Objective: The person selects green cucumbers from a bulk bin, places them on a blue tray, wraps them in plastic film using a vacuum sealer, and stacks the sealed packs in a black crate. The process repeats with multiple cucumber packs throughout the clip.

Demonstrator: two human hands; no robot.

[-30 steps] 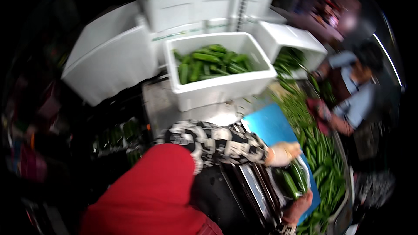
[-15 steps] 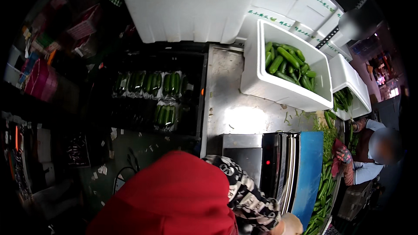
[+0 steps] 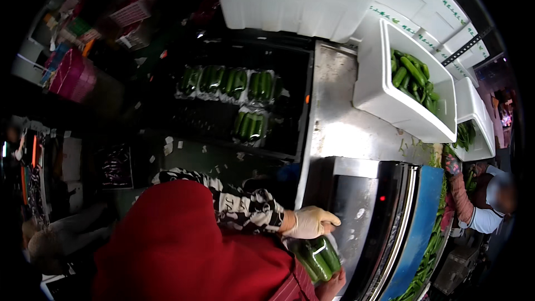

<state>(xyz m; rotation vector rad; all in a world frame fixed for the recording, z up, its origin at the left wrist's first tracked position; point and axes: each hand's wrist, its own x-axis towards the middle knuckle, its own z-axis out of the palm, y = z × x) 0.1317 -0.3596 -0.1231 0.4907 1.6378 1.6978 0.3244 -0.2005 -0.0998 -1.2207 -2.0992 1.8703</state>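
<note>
My left hand, in a pale glove below a black-and-white sleeve, is closed on the upper end of a clear-wrapped pack of cucumbers. The bare fingers of my right hand grip the pack's lower end; the rest of that hand is hidden. The pack is held tilted beside the metal top of a wrapping machine, which has a small red light. Several similar wrapped packs lie in a black crate at the far left.
A white foam box of loose cucumbers stands on the steel table. Another foam box lies tipped beside it. Past the blue panel lie more cucumbers. A co-worker reaches toward the tipped box from the right.
My left hand has come up and back from the lower edge, and the wrapped pack now shows between both hands. The whole view has shifted. The co-worker's arm has moved toward the tipped box.
</note>
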